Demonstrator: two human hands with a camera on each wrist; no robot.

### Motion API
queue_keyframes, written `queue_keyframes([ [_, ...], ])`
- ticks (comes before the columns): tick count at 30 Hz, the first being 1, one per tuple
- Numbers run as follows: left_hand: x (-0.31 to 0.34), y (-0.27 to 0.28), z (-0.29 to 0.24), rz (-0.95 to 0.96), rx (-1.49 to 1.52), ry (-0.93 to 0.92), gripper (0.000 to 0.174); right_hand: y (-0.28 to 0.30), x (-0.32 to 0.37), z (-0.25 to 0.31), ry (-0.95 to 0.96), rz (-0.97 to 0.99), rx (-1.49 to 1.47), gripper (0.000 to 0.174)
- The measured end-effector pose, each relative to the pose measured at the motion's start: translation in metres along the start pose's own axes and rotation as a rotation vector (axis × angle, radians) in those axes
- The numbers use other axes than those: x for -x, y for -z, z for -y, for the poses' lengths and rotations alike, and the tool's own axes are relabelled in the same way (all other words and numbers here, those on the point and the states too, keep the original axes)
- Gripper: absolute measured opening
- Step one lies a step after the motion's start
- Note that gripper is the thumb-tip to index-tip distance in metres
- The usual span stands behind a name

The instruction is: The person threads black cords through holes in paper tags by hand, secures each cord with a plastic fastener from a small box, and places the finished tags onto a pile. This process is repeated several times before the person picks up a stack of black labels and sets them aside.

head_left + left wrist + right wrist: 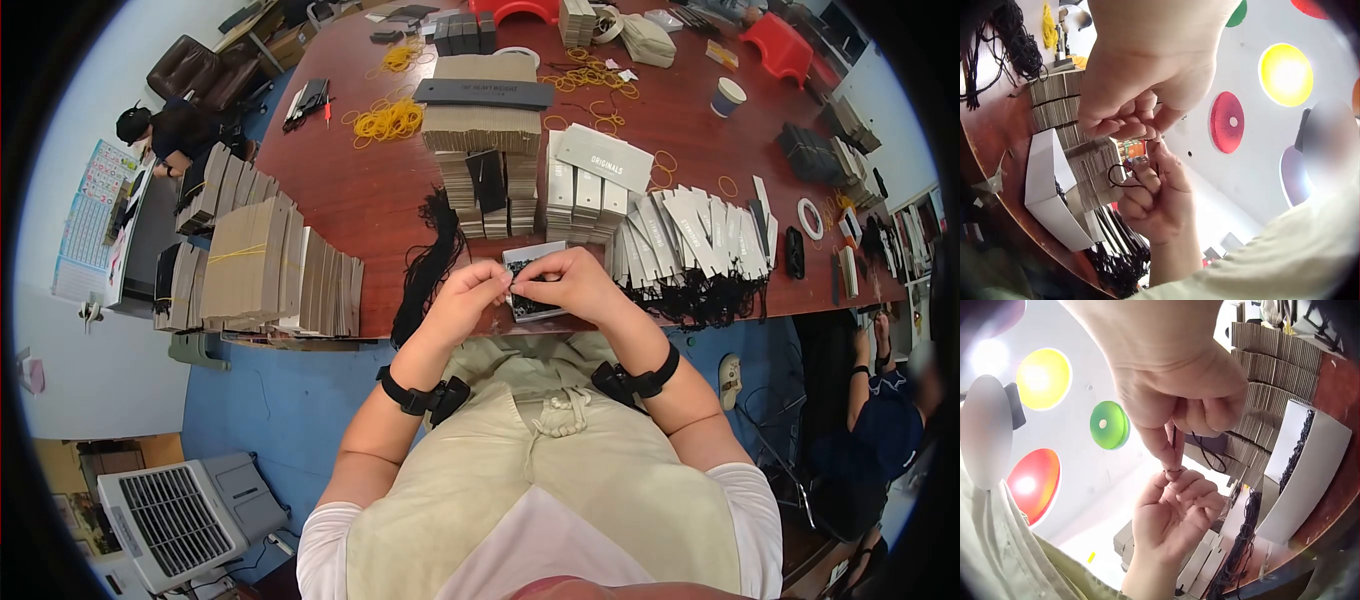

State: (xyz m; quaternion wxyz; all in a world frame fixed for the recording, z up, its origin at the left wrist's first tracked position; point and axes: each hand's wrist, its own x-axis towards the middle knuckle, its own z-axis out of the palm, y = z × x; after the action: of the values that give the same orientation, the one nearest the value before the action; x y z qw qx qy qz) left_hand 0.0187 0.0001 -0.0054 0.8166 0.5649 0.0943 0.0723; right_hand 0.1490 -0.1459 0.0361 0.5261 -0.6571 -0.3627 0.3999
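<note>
Both hands meet fingertip to fingertip over a small white box (541,250) of black pieces at the table's near edge. A thin black cord (1124,185) loops out from the right hand (1160,203), whose thumb and forefinger pinch it; the same loop (1215,464) shows in the right wrist view. The left hand (470,300) pinches at the same spot, its other fingers curled; what lies between its tips is too small to tell. In the head view the right hand (572,284) comes in from the other side.
Stacks of grey cards (480,130) stand behind the box, with more card bundles (250,260) at the left. Black strings (430,260) lie left of the hands, white tags (690,235) with black cords to the right. A paper cup (728,97) stands farther back.
</note>
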Motion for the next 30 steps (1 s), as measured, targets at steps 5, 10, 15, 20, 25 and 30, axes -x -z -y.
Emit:
queue_keyframes([
  [5,0.002,-0.007,0.006,-0.145,0.085,-0.139,0.01,0.0,0.001,-0.007,0.076,-0.065,0.004,0.013],
  [10,0.006,-0.011,0.005,-0.211,-0.036,-0.199,0.009,0.001,0.004,-0.019,0.118,-0.083,-0.053,0.013],
  [15,0.004,-0.002,-0.003,-0.081,0.025,-0.239,0.01,0.019,0.005,-0.013,0.173,-0.086,0.157,0.008],
  [20,-0.003,-0.017,-0.013,0.176,0.318,0.085,0.008,0.012,-0.002,0.01,0.541,0.043,0.565,0.013],
  [25,-0.01,-0.005,0.009,0.043,0.148,0.393,0.028,0.048,-0.035,0.009,0.582,-0.597,0.869,0.021],
  [30,-0.001,-0.004,0.008,-0.013,0.063,0.355,0.028,0.088,-0.056,-0.009,0.421,-0.952,1.288,0.032],
])
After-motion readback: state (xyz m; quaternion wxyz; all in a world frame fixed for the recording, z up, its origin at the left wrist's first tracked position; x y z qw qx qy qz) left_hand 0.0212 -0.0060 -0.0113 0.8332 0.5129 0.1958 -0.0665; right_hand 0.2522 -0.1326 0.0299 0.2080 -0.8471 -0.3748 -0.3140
